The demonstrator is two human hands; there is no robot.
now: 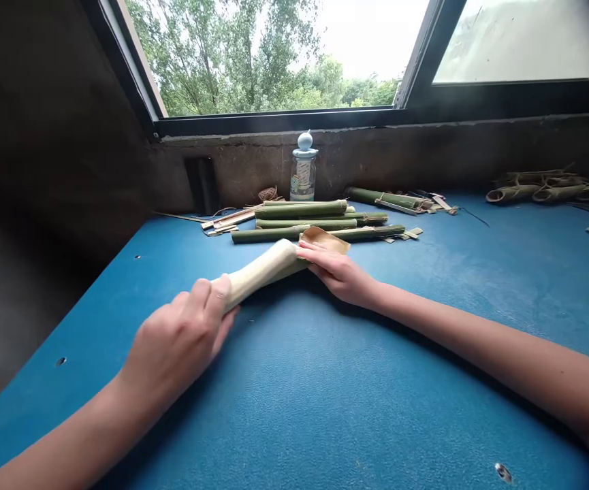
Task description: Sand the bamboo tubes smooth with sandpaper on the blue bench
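Observation:
A pale, peeled stalk (261,272) slants up from the left over the blue table, its far end near the fingers of my right hand. My left hand (184,330) is wrapped round its near end, slightly blurred. A green strip shows beneath the stalk. My right hand (338,272) lies with fingers together over the green strip and against a curled tan sheath (325,239). What its fingertips grip underneath is hidden. Just behind stand green bamboo pieces (299,209) in a pile.
A jar with a light blue lid (303,173) stands by the wall under the window. More green stalks (391,199) and cut scraps lie to its right. Hollow tubes (516,193) rest at the far right. A dark cylinder (202,185) stands at the back left.

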